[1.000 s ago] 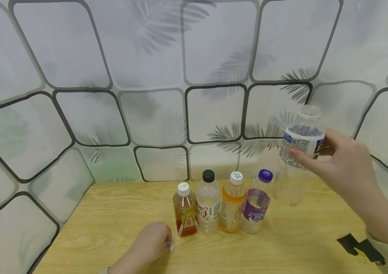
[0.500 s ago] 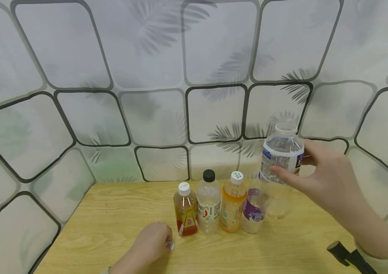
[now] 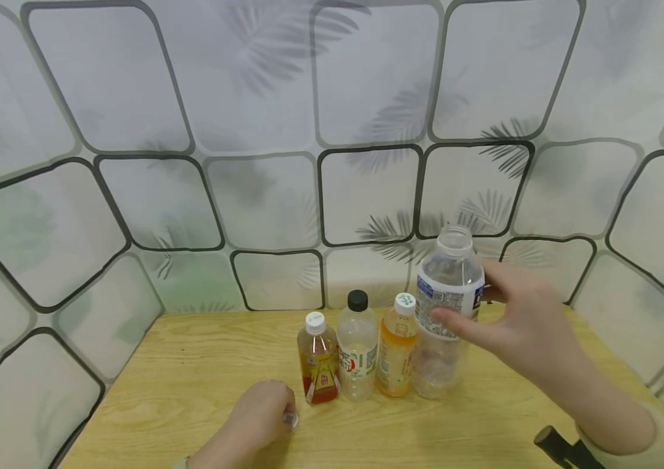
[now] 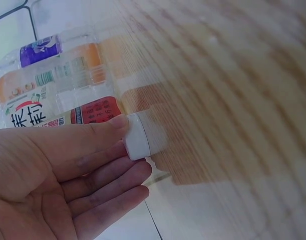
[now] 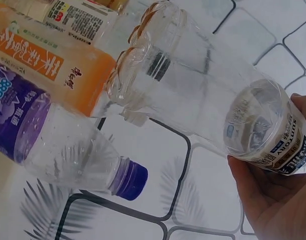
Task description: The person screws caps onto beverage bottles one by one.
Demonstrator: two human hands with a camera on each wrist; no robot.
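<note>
In the head view my left hand (image 3: 262, 413) is at the table's front left. Its thumb and fingers pinch a white bottle cap (image 4: 137, 136), close to the tabletop. My right hand (image 3: 513, 312) grips a clear uncapped bottle (image 3: 450, 294) by its white and blue label, mouth up. The right wrist view puts this bottle's base (image 5: 125, 75) up near the tops of the standing bottles, off the table. From the head it covers most of the purple-labelled bottle, whose blue-purple cap (image 5: 131, 180) shows in the right wrist view.
Standing in a row on the wooden table (image 3: 191, 365) are a red-brown tea bottle (image 3: 318, 365), a clear black-capped bottle (image 3: 358, 352) and an orange bottle (image 3: 396, 358), with the purple-labelled bottle (image 5: 30, 117) at the right end. A patterned wall covering (image 3: 262, 202) rises behind.
My right hand has carried the clear bottle left and downward, from right of the row to in front of the purple-labelled bottle. The left hand has stayed put with the cap.
</note>
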